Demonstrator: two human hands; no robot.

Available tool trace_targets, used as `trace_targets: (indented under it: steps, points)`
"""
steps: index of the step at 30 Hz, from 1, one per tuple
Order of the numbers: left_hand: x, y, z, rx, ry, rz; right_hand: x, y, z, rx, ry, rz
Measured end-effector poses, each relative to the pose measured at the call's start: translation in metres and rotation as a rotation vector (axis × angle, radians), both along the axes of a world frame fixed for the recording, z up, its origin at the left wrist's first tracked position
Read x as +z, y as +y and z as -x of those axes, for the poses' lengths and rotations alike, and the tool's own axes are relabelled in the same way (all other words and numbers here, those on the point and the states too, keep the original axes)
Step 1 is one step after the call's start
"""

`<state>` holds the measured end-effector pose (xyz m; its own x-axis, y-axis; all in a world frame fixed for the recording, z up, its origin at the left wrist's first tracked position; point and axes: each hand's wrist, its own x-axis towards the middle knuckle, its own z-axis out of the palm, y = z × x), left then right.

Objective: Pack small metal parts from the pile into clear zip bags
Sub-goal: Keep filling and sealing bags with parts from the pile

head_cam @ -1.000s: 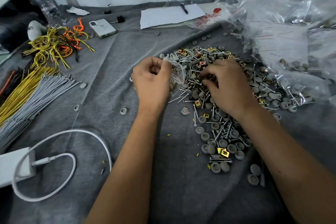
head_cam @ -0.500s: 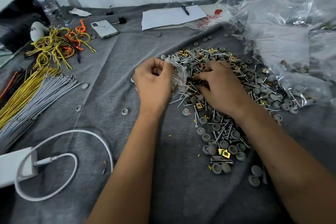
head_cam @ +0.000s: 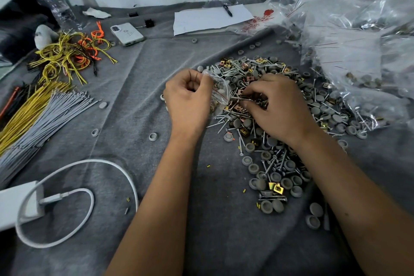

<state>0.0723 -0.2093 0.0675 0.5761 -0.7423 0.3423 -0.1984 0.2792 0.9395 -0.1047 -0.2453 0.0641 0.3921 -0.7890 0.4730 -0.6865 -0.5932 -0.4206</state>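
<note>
Both forearms enter from the bottom edge, hands meeting over the near-left edge of the pile (head_cam: 280, 105) of screws, grey caps and brass clips on the grey-cloth bench (head_cam: 139, 96). Left hand (head_cam: 187, 101): fingers curled, pinching the mouth of a small clear zip bag (head_cam: 220, 94) just left of the pile. Right hand (head_cam: 277, 105): palm down on the pile, fingertips pinching screws beside the bag mouth. Bag contents hard to make out. Heap of filled bags (head_cam: 358, 51) at right, cut off by the frame. Red print on one plastic bag (head_cam: 259, 21), unreadable.
</note>
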Motion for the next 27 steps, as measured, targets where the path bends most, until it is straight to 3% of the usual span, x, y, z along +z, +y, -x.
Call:
trace_targets:
  steps: [10, 16, 20, 27]
  points:
    - [-0.005, -0.003, -0.001, -0.039, 0.0, -0.014, 0.0, -0.001, 0.0, -0.015, -0.137, -0.002]
    - [-0.007, -0.002, 0.003, -0.201, -0.053, -0.052, 0.008, 0.007, -0.001, 0.019, -0.282, 0.146]
    - [-0.004, 0.0, 0.006, -0.256, -0.151, -0.085, 0.01, 0.013, -0.006, 0.12, -0.258, 0.222]
    - [-0.002, 0.001, 0.003, -0.219, -0.091, -0.038, 0.009, 0.013, -0.006, 0.162, -0.291, 0.215]
